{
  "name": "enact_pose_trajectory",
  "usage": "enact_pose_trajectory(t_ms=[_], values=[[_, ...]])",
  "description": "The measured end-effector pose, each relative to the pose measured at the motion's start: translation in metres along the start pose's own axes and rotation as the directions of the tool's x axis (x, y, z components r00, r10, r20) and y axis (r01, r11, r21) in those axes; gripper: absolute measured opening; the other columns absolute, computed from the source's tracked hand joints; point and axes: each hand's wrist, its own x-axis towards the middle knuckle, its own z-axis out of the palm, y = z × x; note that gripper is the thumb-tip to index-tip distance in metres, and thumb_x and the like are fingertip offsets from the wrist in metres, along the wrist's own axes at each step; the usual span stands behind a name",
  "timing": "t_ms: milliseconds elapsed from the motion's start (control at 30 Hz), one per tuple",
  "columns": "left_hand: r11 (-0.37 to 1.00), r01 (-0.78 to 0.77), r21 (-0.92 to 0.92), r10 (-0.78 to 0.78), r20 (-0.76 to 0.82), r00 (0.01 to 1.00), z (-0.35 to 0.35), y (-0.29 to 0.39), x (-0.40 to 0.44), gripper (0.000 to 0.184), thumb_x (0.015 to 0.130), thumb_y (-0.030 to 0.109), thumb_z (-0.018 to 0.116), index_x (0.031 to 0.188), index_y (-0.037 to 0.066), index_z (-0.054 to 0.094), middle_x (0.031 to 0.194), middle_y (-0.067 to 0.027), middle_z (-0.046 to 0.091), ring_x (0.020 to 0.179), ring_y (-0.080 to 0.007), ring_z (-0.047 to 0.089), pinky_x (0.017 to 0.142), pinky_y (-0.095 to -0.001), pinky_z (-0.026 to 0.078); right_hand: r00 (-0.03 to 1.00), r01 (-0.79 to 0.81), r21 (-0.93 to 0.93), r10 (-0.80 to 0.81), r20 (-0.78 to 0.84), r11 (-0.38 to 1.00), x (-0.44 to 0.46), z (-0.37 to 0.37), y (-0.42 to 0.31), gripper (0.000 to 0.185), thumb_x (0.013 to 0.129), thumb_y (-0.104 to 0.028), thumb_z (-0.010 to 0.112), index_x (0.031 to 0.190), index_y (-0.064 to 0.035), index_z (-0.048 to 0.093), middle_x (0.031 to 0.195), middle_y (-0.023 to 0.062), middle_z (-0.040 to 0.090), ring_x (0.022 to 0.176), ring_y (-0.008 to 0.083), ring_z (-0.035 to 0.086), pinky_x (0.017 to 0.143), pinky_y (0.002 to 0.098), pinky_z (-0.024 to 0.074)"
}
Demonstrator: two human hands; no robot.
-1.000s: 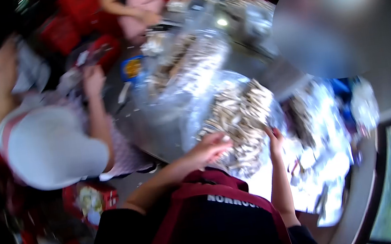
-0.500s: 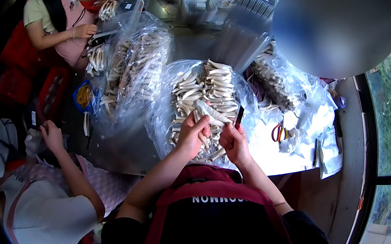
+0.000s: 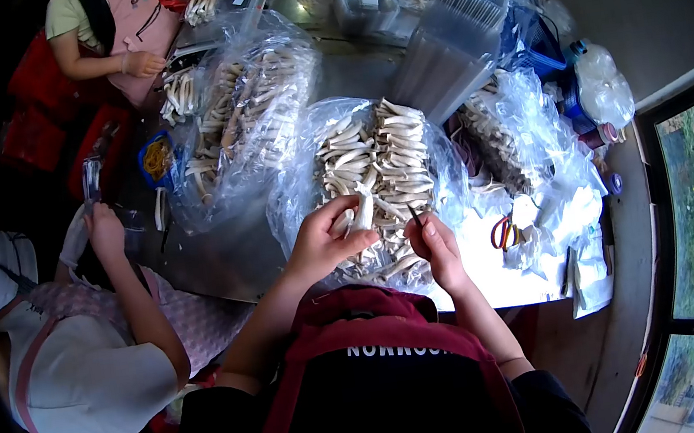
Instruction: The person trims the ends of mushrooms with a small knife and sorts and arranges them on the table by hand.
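My left hand (image 3: 324, 241) is closed around a pale, long-stemmed mushroom (image 3: 365, 208), which points up and away from me. A second mushroom (image 3: 342, 222) shows between its fingers. In my right hand (image 3: 439, 250) is a small knife (image 3: 414, 215), its thin dark blade pointing up and its handle mostly hidden by the fingers. The blade is apart from the mushroom. Just beyond both hands, rows of similar mushrooms (image 3: 403, 143) lie stacked on an opened clear plastic bag (image 3: 284, 203).
Orange-handled scissors (image 3: 503, 234) lie right of my hands near crumpled plastic. Clear plastic trays (image 3: 440, 55) are stacked behind the mushrooms. Another bag of mushrooms (image 3: 262, 105) and a blue basket of rubber bands (image 3: 156, 159) stand left. Co-workers are at the left (image 3: 91, 373) and far left (image 3: 134, 34).
My right hand has moved slightly right and down with the knife, away from the mushroom. The mushroom in my left hand now points more upward. The near co-worker's hand has risen, holding something shiny.
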Motion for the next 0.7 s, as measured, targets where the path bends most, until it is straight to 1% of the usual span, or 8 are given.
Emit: enact_pose_trajectory(t_ms=[33,67,133,167,267,400,633,700], values=[[0.99,-0.074,0.123,0.078,-0.024,0.997,0.004,0.011,-0.001,0.041,0.069,0.014,0.073,0.101,-0.004,0.054,0.088,-0.0099,0.06,0.078,-0.0139,0.058,0.069,-0.0239,0.046,0.998,0.06,-0.141,-0.06,0.005,0.988,0.0,0.001,-0.008,0.033,0.091,-0.032,0.04,0.084,-0.0017,0.052,0.057,-0.0006,0.042,0.047,0.0114,0.039,0.046,0.0251,0.0302],[0.99,-0.071,0.124,0.074,-0.018,0.997,0.006,0.019,-0.003,0.041,0.069,0.014,0.073,0.101,-0.004,0.054,0.088,-0.0099,0.06,0.078,-0.0139,0.058,0.069,-0.0239,0.046,0.998,0.059,-0.138,-0.059,-0.002,0.989,0.0,0.003,-0.018,0.033,0.091,-0.032,0.04,0.084,-0.0017,0.052,0.057,-0.0006,0.042,0.047,0.0114,0.039,0.046,0.0251,0.0302],[0.924,-0.159,0.349,0.156,0.037,0.987,0.01,0.03,-0.007,0.038,0.069,0.014,0.072,0.099,-0.003,0.056,0.086,-0.0103,0.06,0.078,-0.0148,0.058,0.069,-0.0259,0.046,0.967,0.254,-0.451,-0.225,0.119,0.856,0.0,0.005,-0.031,0.039,0.09,-0.034,0.039,0.086,0.0019,0.052,0.056,0.0034,0.046,0.049,0.0104,0.042,0.048,0.0245,0.0326],[0.917,-0.138,0.375,0.133,0.039,0.99,0.013,0.034,-0.009,0.037,0.067,0.013,0.071,0.098,-0.002,0.057,0.086,-0.0118,0.06,0.077,-0.0174,0.06,0.069,-0.0273,0.046,0.946,0.323,-0.536,-0.277,0.167,0.78,0.002,0.002,-0.031,0.035,0.09,-0.03,0.041,0.083,0.0026,0.052,0.06,0.0088,0.053,0.053,0.0182,0.053,0.051,0.0292,0.0396],[0.846,-0.136,0.515,0.127,0.052,0.991,0.019,0.045,-0.016,0.038,0.066,0.015,0.071,0.098,-0.002,0.056,0.085,-0.0125,0.06,0.076,-0.0205,0.06,0.068,-0.0278,0.047,0.922,0.386,-0.595,-0.31,0.23,0.705,0.004,0.006,-0.041,0.031,0.089,-0.027,0.043,0.082,0.0017,0.053,0.059,0.0103,0.053,0.052,0.024,0.054,0.049,0.0312,0.04],[0.836,-0.173,0.521,0.143,0.099,0.985,0.024,0.056,-0.019,0.036,0.066,0.014,0.07,0.095,-0.001,0.055,0.081,-0.0119,0.06,0.071,-0.0216,0.061,0.065,-0.0286,0.047,0.886,0.458,-0.603,-0.388,0.253,0.653,0.005,0.011,-0.046,0.019,0.084,-0.023,0.05,0.079,-0.0046,0.053,0.054,0.0111,0.05,0.05,0.0311,0.053,0.047,0.0374,0.0404],[0.873,-0.136,0.468,0.082,0.134,0.988,0.027,0.053,-0.02,0.031,0.068,0.014,0.068,0.093,0.0,0.054,0.078,-0.0131,0.06,0.069,-0.0227,0.061,0.062,-0.0299,0.047,0.873,0.483,-0.626,-0.389,0.294,0.612,0.004,0.014,-0.051,0.025,0.086,-0.028,0.047,0.076,-0.0055,0.051,0.056,0.0107,0.05,0.049,0.031,0.052,0.047,0.038,0.0393],[0.837,-0.226,0.499,0.161,0.171,0.972,0.026,0.054,-0.02,0.03,0.068,0.014,0.067,0.091,0.001,0.054,0.077,-0.0131,0.059,0.068,-0.0241,0.06,0.061,-0.0308,0.046,0.841,0.534,-0.617,-0.44,0.316,0.578,0.005,0.014,-0.046,0.032,0.086,-0.032,0.044,0.072,-0.0044,0.049,0.05,0.0074,0.046,0.043,0.0288,0.049,0.044,0.0359,0.0374]])
